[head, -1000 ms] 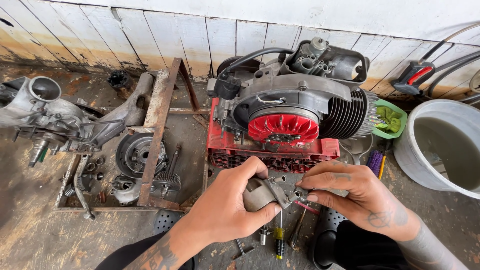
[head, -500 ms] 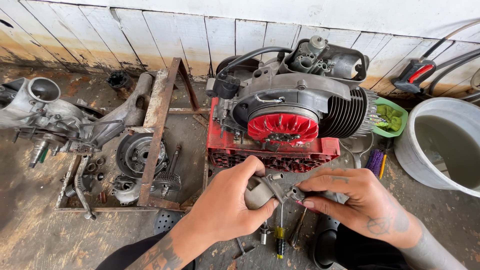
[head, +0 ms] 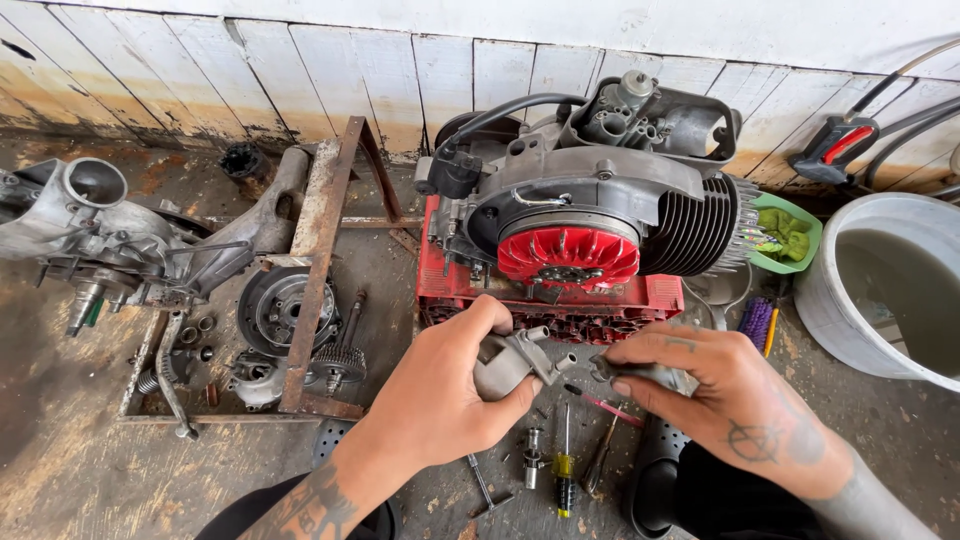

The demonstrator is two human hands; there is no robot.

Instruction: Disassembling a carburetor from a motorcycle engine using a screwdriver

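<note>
My left hand [head: 445, 395] grips a small grey cast-metal engine part [head: 510, 362] just in front of the red crate [head: 560, 300]. My right hand [head: 715, 395] pinches a small dark metal piece [head: 612, 368] next to that part's right end, fingers curled over it. A scooter engine [head: 590, 205] with a red finned flywheel fan [head: 568, 255] and black cooling fins sits on the crate right behind both hands. Below the hands lie a yellow-handled screwdriver [head: 564, 468], a red-handled tool [head: 605, 405] and a socket [head: 533, 445] on the dirty floor.
A rusty metal frame [head: 315, 260] at left holds a clutch drum [head: 280, 310] and loose gears. A bare engine casing [head: 95, 235] lies at far left. A grey tub of murky water [head: 890, 290], a green bowl [head: 790, 235] and a brush [head: 757, 322] stand at right. White plank wall behind.
My right hand has slid left and closed in on the grey part's end. My left hand has turned the part slightly and held its place.
</note>
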